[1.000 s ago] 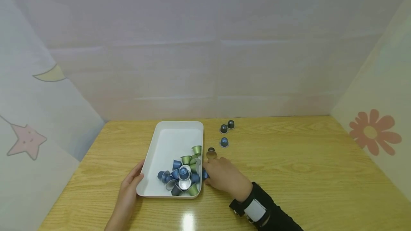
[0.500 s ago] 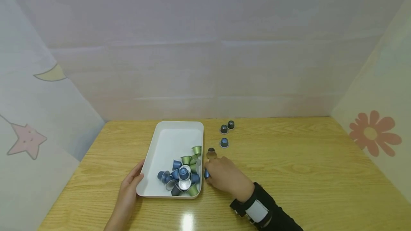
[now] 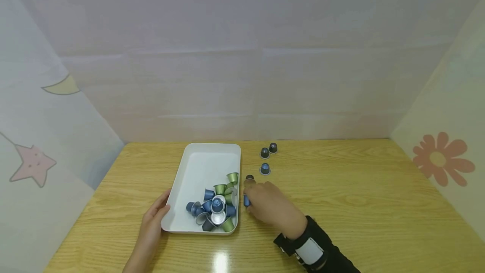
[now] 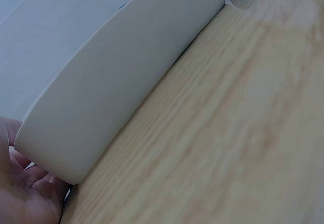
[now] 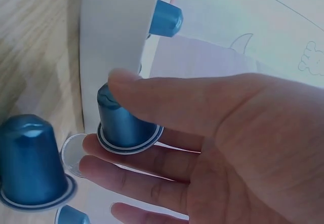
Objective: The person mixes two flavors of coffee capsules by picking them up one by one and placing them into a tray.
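Observation:
My left hand [image 3: 151, 218] grips the near left corner of a white tray [image 3: 183, 172]. In the left wrist view its thumb lies at the rim and the fingers [image 4: 43, 183] reach under the corner. My right hand [image 3: 274, 205], just right of the tray, pinches a blue coffee capsule [image 5: 126, 125] between thumb and fingers, with the foil rim downward. A second blue capsule [image 5: 30, 158] stands beside it in the right wrist view. Beyond the right hand in the head view is a dark-topped capsule [image 3: 249, 177], partly hidden by the hand.
Several blue, green and dark capsules [image 3: 217, 205] lie heaped in the near right part of the tray. On the wooden table [image 3: 352, 188] stand two dark capsules [image 3: 265, 153] and a blue-topped capsule [image 3: 265, 169]. White printed sheets [image 3: 227, 54] enclose the table's back and sides.
My right hand has shifted slightly right, away from the tray's side, with the blue capsule. The left hand and the tray stay where they were.

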`<state>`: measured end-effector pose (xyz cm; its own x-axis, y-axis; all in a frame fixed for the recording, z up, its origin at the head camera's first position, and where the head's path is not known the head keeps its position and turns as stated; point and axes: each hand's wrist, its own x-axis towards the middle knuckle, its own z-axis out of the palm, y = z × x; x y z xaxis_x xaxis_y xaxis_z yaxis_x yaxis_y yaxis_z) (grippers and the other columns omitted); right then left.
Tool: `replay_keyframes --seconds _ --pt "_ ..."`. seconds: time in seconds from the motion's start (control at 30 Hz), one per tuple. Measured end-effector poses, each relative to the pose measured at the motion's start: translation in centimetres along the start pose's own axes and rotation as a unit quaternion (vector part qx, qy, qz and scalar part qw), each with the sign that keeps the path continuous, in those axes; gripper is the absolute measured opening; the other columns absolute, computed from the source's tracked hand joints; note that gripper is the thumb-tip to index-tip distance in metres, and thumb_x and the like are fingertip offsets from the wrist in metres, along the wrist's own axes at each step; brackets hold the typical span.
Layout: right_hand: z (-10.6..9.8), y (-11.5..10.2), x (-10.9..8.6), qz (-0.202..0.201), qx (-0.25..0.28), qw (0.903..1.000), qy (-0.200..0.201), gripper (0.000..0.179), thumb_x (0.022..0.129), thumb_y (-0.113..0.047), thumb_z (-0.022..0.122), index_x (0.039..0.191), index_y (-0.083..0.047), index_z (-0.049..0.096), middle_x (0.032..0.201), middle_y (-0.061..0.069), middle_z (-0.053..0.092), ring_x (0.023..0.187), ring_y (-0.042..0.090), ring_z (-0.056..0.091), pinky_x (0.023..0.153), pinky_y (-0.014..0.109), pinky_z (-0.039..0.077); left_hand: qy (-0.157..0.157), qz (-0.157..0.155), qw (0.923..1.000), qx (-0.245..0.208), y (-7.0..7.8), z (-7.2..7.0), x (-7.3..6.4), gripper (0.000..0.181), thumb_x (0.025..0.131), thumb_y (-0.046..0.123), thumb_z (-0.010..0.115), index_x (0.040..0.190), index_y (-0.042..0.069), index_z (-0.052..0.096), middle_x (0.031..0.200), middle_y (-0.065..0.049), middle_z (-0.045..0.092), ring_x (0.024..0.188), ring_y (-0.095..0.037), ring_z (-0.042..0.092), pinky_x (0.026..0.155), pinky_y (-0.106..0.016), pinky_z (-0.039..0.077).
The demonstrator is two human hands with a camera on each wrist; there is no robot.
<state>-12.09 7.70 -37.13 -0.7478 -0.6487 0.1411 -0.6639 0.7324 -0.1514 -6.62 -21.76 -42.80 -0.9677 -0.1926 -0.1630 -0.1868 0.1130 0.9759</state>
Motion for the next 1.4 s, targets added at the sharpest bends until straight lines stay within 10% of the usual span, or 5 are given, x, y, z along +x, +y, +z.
replay_keyframes --seconds 0.17,0.43,0.9,1.13,1.4 --pt "-0.5 -0.2 -0.2 -0.005 -0.008 1.0000 -0.001 0.027 0.077 -0.019 0.072 0.097 -0.004 0.063 0.087 0.004 0.068 0.070 0.016 0.061 0.066 0.037 0.056 0.002 0.000 1.0000 0.000 0.1 0.1 0.0 0.050 0.101 0.020 0.038 0.148 0.006 0.028 0.158 -0.013 0.023 0.137 -0.006 0.026 0.088 0.006 0.031" --pt "-0.9 -0.9 -0.2 -0.020 0.001 0.9997 0.011 0.024 0.079 -0.018 0.071 0.101 -0.008 0.068 0.087 0.003 0.068 0.075 0.014 0.060 0.074 0.038 0.057 0.002 0.017 0.9997 -0.016 0.1 0.1 -0.1 0.050 0.100 0.018 0.039 0.147 0.002 0.028 0.157 -0.019 0.022 0.104 0.028 0.038 0.087 0.007 0.034" --pt "-0.7 -2.4 -0.2 -0.054 -0.023 0.9983 0.005 0.037 0.081 -0.026 0.070 0.113 -0.011 0.064 0.104 0.002 0.072 0.097 0.017 0.061 0.094 0.036 0.052 0.002 0.016 0.9997 -0.016 0.1 0.1 0.0 0.050 0.100 0.016 0.038 0.147 0.002 0.027 0.157 -0.019 0.022 0.102 0.029 0.038 0.087 0.007 0.034" --pt "-0.8 -3.0 -0.2 -0.080 -0.043 0.9958 0.014 0.038 0.082 -0.033 0.068 0.113 -0.013 0.064 0.102 0.000 0.072 0.091 0.013 0.063 0.091 0.036 0.052 0.000 0.002 1.0000 -0.003 0.1 0.1 0.0 0.050 0.101 0.019 0.038 0.148 0.006 0.028 0.158 -0.013 0.023 0.132 0.002 0.030 0.089 0.006 0.031" --pt "-1.1 -3.0 -0.3 -0.082 -0.053 0.9951 0.019 0.040 0.082 -0.034 0.068 0.116 -0.013 0.063 0.106 0.000 0.071 0.095 0.014 0.063 0.094 0.036 0.052 0.000 0.019 0.9997 -0.013 0.0 0.1 0.0 0.050 0.100 0.017 0.039 0.147 0.002 0.028 0.157 -0.019 0.022 0.103 0.029 0.037 0.087 0.007 0.033"
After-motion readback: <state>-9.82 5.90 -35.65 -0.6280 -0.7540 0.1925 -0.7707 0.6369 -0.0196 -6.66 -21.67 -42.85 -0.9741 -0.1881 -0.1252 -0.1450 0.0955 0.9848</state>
